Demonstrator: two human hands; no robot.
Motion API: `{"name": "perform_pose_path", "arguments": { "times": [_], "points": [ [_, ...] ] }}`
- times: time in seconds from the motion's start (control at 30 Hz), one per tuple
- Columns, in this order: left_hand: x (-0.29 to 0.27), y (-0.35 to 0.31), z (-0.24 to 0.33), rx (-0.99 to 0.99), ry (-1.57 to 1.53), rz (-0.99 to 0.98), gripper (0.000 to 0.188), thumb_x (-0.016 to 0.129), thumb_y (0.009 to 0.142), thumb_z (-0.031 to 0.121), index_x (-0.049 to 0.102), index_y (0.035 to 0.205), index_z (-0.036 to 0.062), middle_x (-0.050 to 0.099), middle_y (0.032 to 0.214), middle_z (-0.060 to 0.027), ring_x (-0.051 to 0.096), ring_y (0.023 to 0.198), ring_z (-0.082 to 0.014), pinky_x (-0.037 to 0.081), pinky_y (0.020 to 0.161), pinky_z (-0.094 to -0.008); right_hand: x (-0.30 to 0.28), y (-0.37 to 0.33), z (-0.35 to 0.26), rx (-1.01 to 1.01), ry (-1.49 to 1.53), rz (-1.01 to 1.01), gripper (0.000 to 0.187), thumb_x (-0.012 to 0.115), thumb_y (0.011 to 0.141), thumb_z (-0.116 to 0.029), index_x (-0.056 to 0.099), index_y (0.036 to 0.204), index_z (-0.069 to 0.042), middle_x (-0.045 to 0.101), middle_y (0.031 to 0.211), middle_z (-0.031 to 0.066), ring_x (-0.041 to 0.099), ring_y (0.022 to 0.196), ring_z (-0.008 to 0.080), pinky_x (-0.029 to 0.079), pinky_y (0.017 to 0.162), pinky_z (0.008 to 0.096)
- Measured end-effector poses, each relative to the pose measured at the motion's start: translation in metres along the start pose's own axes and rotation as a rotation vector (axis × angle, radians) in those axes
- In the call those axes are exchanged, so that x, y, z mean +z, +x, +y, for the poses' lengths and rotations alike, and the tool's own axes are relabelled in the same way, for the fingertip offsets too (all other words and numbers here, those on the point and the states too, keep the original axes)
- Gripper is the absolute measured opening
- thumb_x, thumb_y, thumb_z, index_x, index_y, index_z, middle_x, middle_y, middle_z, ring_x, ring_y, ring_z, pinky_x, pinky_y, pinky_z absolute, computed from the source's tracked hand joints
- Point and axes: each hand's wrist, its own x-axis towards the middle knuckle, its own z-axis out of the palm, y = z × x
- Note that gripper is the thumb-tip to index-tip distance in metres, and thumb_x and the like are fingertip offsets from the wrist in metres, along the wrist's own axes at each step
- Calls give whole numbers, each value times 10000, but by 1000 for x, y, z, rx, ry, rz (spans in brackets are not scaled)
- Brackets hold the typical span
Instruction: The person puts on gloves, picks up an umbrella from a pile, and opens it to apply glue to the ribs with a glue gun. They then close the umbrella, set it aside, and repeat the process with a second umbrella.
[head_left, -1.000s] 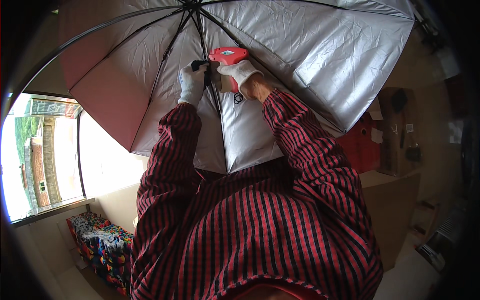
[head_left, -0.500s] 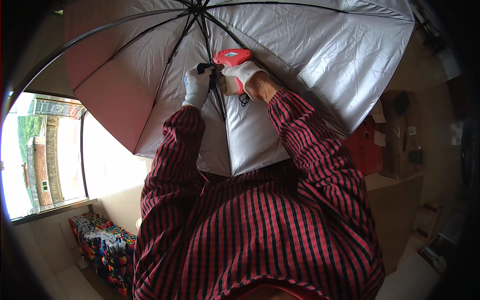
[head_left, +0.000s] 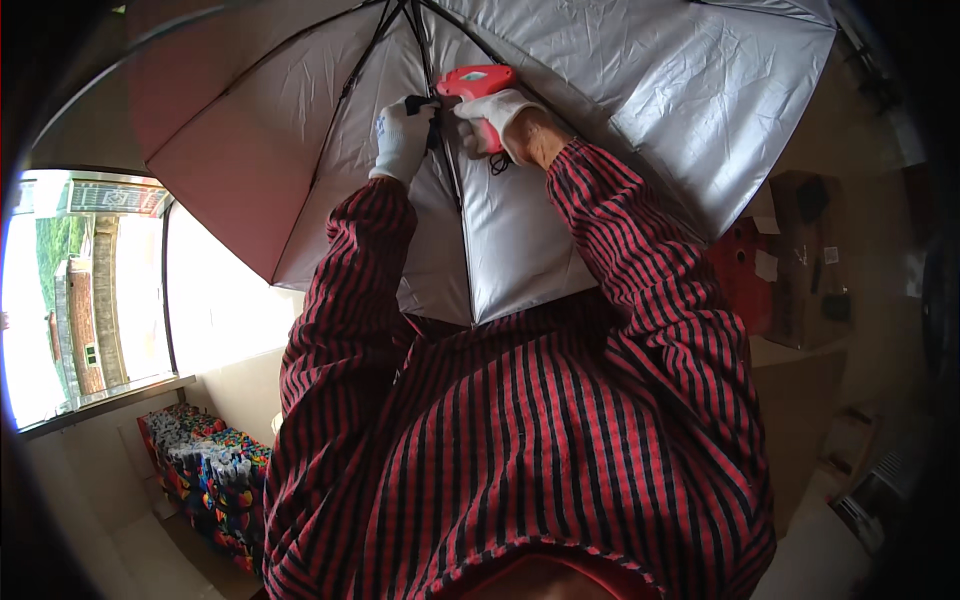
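An opened umbrella point(head_left: 528, 238) with a silver inner side and dark ribs spreads in front of me. My left hand point(head_left: 397, 138), in a white knit glove, is closed at a rib point(head_left: 447, 165) left of the middle. A small black piece point(head_left: 420, 104) shows at its fingertips; whether it is cloth or part of the glove I cannot tell. Just to the right, my gloved right hand point(head_left: 500, 112) grips a red pistol-shaped tagging gun point(head_left: 476, 80) by its handle. The gun's front end points left, close to the left fingertips. A thin black cord loop point(head_left: 499, 164) hangs under the handle.
A bright window point(head_left: 100, 300) is at the left. Below it stands a stack of colourful patterned items point(head_left: 210, 470). At the right are a cardboard box point(head_left: 800, 260) and a red panel point(head_left: 742, 270) with paper pieces on it.
Both hands, the tagging gun and the umbrella have shifted up in the view, and the umbrella's hub has moved toward the top edge. Both grips look the same.
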Motion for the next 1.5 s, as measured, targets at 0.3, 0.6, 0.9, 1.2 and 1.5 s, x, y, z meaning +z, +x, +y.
{"name": "perform_pose_path", "arguments": {
  "times": [0.3, 0.6, 0.9, 1.2, 1.5],
  "points": [
    [-12, -32, -30, -361, 118, -277, 304, 715, 792, 283, 704, 800, -21, 678, 659, -97, 641, 502, -187, 504, 482, -314, 81, -74, 62, 821, -6, 127, 206, 608, 845, -165, 624, 1045, -117, 668, 873, 50, 641, 732, 176, 505, 655, 326],
    [0, -40, -12, -360, 294, -403, 315, 726, 783, 252, 699, 823, -60, 679, 656, -127, 663, 523, -209, 529, 511, -345, 115, -113, 97, 291, -500, 5, 149, 548, 817, -86, 618, 948, -76, 672, 908, 33, 653, 852, 145, 494, 702, 285],
    [13, -34, -56, -505, 183, -312, 314, 751, 765, 257, 691, 812, -48, 657, 600, -122, 627, 468, -236, 506, 470, -357, 122, -115, 90, 443, 297, 46, 30, 588, 831, -80, 565, 838, -99, 575, 749, -31, 591, 696, 116, 429, 578, 281],
    [7, -44, -23, -544, 60, -438, 268, 634, 843, 287, 693, 730, 52, 586, 560, -20, 506, 448, -99, 359, 410, -259, 124, -122, 56, 625, 599, 380, 56, 602, 843, -57, 562, 820, -88, 578, 716, 0, 576, 616, 117, 416, 514, 291],
    [9, -43, -18, -537, 47, -441, 260, 620, 847, 275, 697, 732, 55, 581, 567, -10, 489, 454, -91, 353, 418, -256, 110, -116, 93, 482, 647, 96, 20, 549, 872, -145, 550, 864, -127, 541, 658, -18, 530, 556, 145, 412, 507, 309]
  ]
}}
